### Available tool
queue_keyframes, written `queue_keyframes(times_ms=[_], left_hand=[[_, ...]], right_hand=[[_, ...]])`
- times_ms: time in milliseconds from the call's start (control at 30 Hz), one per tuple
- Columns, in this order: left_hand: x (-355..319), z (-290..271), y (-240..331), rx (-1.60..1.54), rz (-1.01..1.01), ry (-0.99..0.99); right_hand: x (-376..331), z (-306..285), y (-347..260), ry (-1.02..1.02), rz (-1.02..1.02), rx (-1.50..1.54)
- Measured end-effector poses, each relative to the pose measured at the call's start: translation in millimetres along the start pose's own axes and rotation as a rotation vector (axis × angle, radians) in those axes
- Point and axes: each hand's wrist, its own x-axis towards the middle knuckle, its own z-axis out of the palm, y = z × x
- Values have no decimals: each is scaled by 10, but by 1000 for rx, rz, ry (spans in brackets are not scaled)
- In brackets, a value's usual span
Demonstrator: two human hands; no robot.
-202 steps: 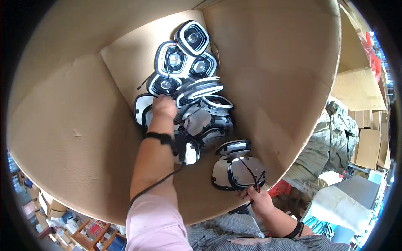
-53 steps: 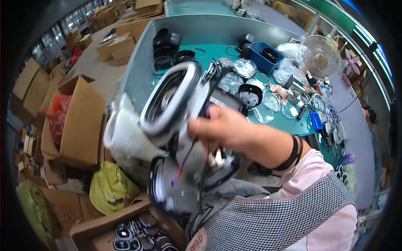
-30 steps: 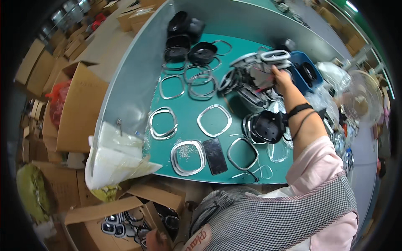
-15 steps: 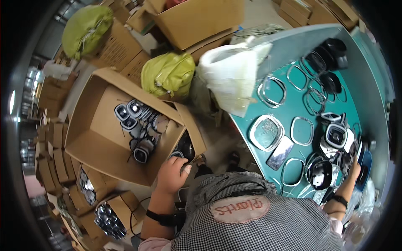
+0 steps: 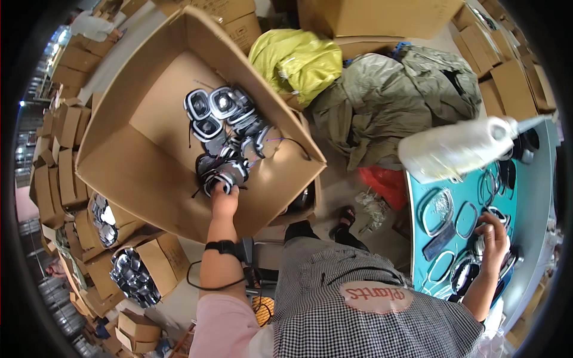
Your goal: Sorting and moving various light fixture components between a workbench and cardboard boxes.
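Observation:
My left hand [image 5: 224, 201] reaches into a big open cardboard box [image 5: 128, 167], its fingers closed around a silver-rimmed black lamp-like part [image 5: 222, 181] at the near end of a pile. Several similar rounded-square parts [image 5: 222, 102] with dark, shiny faces and thin wires lie in that pile. At the right, my right hand [image 5: 494, 241] hovers low over the teal-topped table [image 5: 419, 273], fingers half bent and apart, with no held thing visible. Beneath and beside it sit black housings [image 5: 462, 275] and silver ring frames [image 5: 440, 267], partly hidden by the hand.
A dark phone [image 5: 439, 241] lies on the table near a ring with small pieces inside. A wrapped white roll [image 5: 456, 150] juts over the table's far end. Beyond the box are a yellow sack [image 5: 295, 62] and grey-green cloth [image 5: 373, 101]. Cartons [image 5: 164, 262] crowd the left.
The view has swung left. My left hand has gone from beside the box's near edge to the pile inside and closed on a part. My right hand has come away from the table's right side.

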Motion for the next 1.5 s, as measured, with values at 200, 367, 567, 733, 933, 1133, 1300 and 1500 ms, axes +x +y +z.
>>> queue_keyframes(times_ms=[200, 367, 567, 733, 933, 1133, 1300, 1500], left_hand=[[1090, 61, -550, 590, -115, -35], [1494, 72, -914, 475, -216, -546], [422, -202, 339, 15, 217, -434], [-281, -596, 895, -233, 287, -708], [858, -335, 464, -645, -40, -159], [2056, 549, -714, 136, -287, -106], [2209, 872, -990, 535, -56, -332], [2348, 1210, -1067, 239, -253, -187]], right_hand=[[210, 1725, -964, -481, 21, 36], [386, 2729, -1441, -775, -112, -6], [408, 3989, -1698, -1196, 444, 290], [342, 5027, -1657, -1011, 1007, 701], [426, 5062, -1506, -816, 1136, 746], [339, 4960, -1408, -945, 965, 725], [309, 4971, -1320, -1062, 953, 643], [226, 5050, -1214, -1064, 786, 388]])
